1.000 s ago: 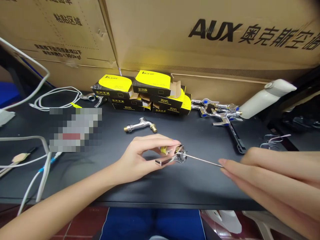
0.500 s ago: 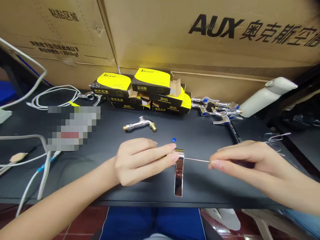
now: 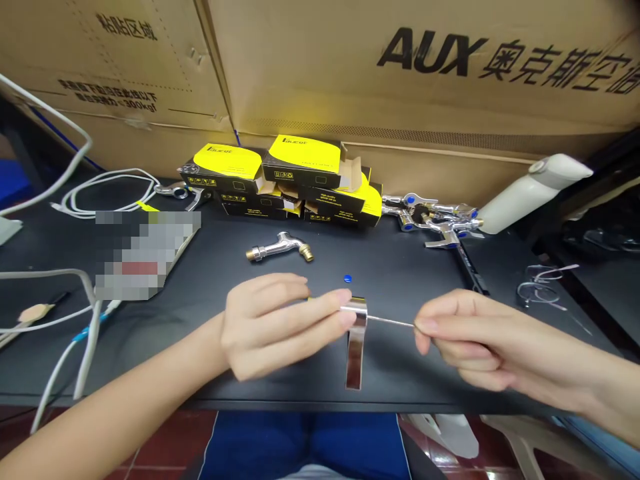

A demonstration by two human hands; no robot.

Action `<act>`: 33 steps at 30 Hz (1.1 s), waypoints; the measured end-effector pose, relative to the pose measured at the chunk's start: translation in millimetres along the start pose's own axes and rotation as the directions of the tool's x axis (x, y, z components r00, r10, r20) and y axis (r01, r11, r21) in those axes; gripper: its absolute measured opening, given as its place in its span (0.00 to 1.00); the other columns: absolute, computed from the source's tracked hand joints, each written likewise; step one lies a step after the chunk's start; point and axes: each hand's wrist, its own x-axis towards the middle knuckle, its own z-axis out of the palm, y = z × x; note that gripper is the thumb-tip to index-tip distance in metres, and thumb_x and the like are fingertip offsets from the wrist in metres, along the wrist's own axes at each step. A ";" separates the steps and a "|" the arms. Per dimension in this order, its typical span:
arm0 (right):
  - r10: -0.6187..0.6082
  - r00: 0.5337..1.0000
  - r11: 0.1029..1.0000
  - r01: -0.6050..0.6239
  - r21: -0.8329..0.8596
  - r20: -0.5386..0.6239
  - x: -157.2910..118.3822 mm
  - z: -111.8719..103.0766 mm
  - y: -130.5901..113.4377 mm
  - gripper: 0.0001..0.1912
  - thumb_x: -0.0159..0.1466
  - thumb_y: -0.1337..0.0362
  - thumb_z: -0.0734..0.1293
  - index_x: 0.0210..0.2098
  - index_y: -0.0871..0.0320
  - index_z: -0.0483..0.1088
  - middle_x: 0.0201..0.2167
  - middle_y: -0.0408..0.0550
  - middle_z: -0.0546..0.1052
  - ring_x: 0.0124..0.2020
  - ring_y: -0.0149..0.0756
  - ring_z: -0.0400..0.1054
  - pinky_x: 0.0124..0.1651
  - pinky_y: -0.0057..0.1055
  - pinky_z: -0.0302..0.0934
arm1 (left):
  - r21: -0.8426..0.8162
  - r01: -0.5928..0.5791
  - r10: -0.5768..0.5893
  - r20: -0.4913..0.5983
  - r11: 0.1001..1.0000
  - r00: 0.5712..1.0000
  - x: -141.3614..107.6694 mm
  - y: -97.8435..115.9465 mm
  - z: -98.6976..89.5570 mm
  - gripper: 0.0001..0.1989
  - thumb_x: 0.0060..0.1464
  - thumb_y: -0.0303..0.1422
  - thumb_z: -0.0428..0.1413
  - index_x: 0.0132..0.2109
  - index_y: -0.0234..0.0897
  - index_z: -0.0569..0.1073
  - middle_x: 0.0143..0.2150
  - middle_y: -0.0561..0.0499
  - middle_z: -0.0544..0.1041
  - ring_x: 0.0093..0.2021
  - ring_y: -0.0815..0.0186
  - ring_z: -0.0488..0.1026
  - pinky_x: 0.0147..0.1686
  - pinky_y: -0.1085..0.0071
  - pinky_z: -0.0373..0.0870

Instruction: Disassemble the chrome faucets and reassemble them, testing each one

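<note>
while the head camera is looking forward and down over the black desk (image 3: 410, 267), the left hand (image 3: 265, 327) is holding the top end of a chrome lever handle (image 3: 356, 347), its fingers (image 3: 325, 308) closed around that end. the handle's flat blade is pointing down toward the person, though i cannot tell whether it is touching the desk. the right hand (image 3: 480, 340) is gripping a thin metal rod (image 3: 391, 322) between thumb and fingertips, and the rod is running level from the head of the handle to that hand.

a small blue cap (image 3: 347, 279) is lying just above the handle, and a chrome tap with a brass end (image 3: 280, 248) is resting farther up the desk. black and yellow faucet boxes (image 3: 280, 180) are stacked against tall cardboard cartons (image 3: 425, 67) printed with aux. chrome faucet parts with blue caps (image 3: 430, 217) are piling up to their right, beside a white cylindrical bottle (image 3: 530, 195). white cables (image 3: 100, 193) are looping across the left side next to a pixelated patch (image 3: 145, 253), and thin wire scraps (image 3: 543, 287) are lying at the right.
</note>
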 end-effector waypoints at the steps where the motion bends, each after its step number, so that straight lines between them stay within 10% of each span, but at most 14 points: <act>1: -0.115 0.992 0.985 0.106 -0.135 -0.060 -1.3 -3.8 0.4 0.20 0.62 0.48 0.67 0.30 0.59 0.75 0.13 0.35 0.51 0.15 0.22 0.41 0.16 0.23 0.39 | -0.068 0.113 -0.114 -0.012 0.991 0.993 -1.3 -0.5 4.2 0.12 0.53 0.25 0.61 0.45 0.40 0.77 0.44 0.50 0.82 0.35 0.68 0.78 0.39 0.70 0.78; 3: -0.480 0.850 0.805 0.328 -0.495 -0.216 0.3 -12.6 4.8 0.16 0.63 0.51 0.66 0.30 0.57 0.75 0.16 0.41 0.64 0.17 0.27 0.56 0.19 0.26 0.51 | -0.240 0.344 -0.364 -0.041 0.908 0.930 -3.3 -1.8 11.8 0.17 0.50 0.26 0.64 0.48 0.37 0.76 0.44 0.47 0.82 0.38 0.65 0.79 0.39 0.70 0.77; 5: -0.774 0.580 0.509 0.330 -0.795 -0.255 11.0 -21.2 15.5 0.11 0.65 0.56 0.66 0.33 0.55 0.75 0.26 0.46 0.75 0.25 0.33 0.67 0.28 0.30 0.60 | -0.459 0.520 -0.581 0.009 0.720 0.814 -4.1 -2.5 16.5 0.15 0.50 0.28 0.65 0.46 0.37 0.76 0.44 0.47 0.82 0.39 0.65 0.78 0.38 0.72 0.77; 6: -0.815 0.534 0.411 0.262 -0.873 -0.224 20.2 -24.8 23.0 0.09 0.66 0.58 0.64 0.36 0.55 0.74 0.31 0.46 0.77 0.28 0.35 0.69 0.31 0.30 0.62 | -0.562 0.577 -0.653 0.085 0.593 0.753 -4.0 -2.4 17.6 0.13 0.51 0.29 0.64 0.45 0.37 0.76 0.43 0.47 0.81 0.38 0.65 0.78 0.37 0.72 0.77; 9: -0.811 0.575 0.249 0.172 -0.953 -0.108 55.4 -33.0 47.6 0.13 0.70 0.62 0.57 0.41 0.58 0.72 0.36 0.49 0.77 0.34 0.38 0.73 0.38 0.33 0.65 | -0.745 0.628 -0.681 0.340 0.226 0.648 -1.7 0.0 17.2 0.11 0.53 0.30 0.62 0.44 0.35 0.76 0.39 0.48 0.81 0.33 0.67 0.78 0.31 0.74 0.76; 13: -0.796 0.597 0.149 0.042 -0.988 -0.095 89.9 -41.9 65.1 0.14 0.70 0.62 0.56 0.45 0.59 0.71 0.37 0.51 0.75 0.34 0.38 0.72 0.37 0.33 0.64 | -0.756 0.653 -0.637 0.486 0.037 0.598 2.4 3.3 13.7 0.16 0.50 0.27 0.63 0.47 0.35 0.74 0.41 0.45 0.81 0.38 0.63 0.79 0.35 0.70 0.78; 18: -0.826 0.564 0.021 -0.007 -1.000 -0.022 101.2 -45.6 55.8 0.13 0.69 0.63 0.58 0.44 0.60 0.73 0.40 0.56 0.74 0.41 0.45 0.68 0.41 0.39 0.64 | -0.736 0.677 -0.628 0.527 -0.001 0.572 4.6 5.0 9.5 0.16 0.48 0.25 0.64 0.45 0.35 0.74 0.46 0.42 0.80 0.41 0.59 0.80 0.37 0.67 0.78; 22: -0.861 0.504 0.066 0.242 -0.968 0.068 107.5 -27.0 41.3 0.12 0.68 0.64 0.60 0.47 0.59 0.71 0.46 0.57 0.73 0.45 0.45 0.67 0.48 0.43 0.65 | -0.720 0.694 -0.611 0.540 0.021 0.579 5.4 5.7 8.4 0.16 0.48 0.26 0.64 0.45 0.35 0.74 0.47 0.42 0.80 0.46 0.58 0.79 0.38 0.68 0.79; 33: -0.734 0.678 0.380 0.446 -0.811 0.029 132.5 -5.7 21.9 0.03 0.62 0.69 0.66 0.36 0.59 0.72 0.35 0.49 0.73 0.32 0.34 0.67 0.34 0.30 0.63 | -0.760 0.648 -0.568 0.517 0.040 0.641 4.7 3.5 9.7 0.18 0.47 0.24 0.65 0.47 0.36 0.76 0.46 0.43 0.81 0.46 0.60 0.78 0.43 0.68 0.77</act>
